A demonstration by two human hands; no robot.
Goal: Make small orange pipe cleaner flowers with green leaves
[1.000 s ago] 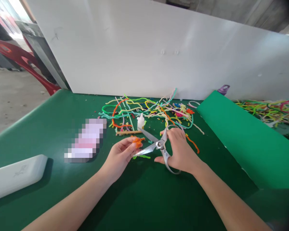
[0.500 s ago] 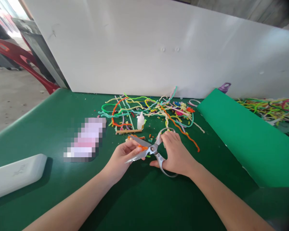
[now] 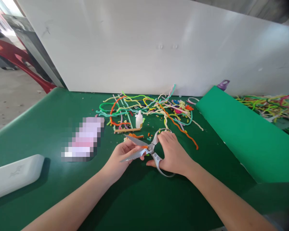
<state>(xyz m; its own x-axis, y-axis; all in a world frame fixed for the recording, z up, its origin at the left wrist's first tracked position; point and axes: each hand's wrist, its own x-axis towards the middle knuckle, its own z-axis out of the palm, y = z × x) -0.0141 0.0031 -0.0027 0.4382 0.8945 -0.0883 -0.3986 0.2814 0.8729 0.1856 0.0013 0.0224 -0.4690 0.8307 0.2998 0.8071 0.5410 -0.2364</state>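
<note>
My right hand (image 3: 172,150) is closed on the handles of silver scissors (image 3: 150,148), whose blades are spread apart and point left. Between the blades, near the pivot, lies a short orange piece of fuzzy yarn (image 3: 144,147). My left hand (image 3: 121,155) pinches that orange yarn, its fingers partly behind the blades. Just beyond the hands sit an orange yarn bit (image 3: 136,136) and small cut scraps. A white squeeze bottle (image 3: 139,120) stands upright behind a thin wooden stick (image 3: 127,130).
A tangle of coloured yarn strands (image 3: 135,106) spreads along the back of the green table (image 3: 69,112). A green board (image 3: 243,138) lies at right, with more yarn (image 3: 267,107) behind it. At left are a blurred-out flat object (image 3: 84,138) and a white case (image 3: 16,175). A white panel (image 3: 125,48) borders the back.
The view has shifted slightly. The orange yarn now sits closer to the scissors' pivot and less of it shows. Both hands keep their hold, and the blades stay apart.
</note>
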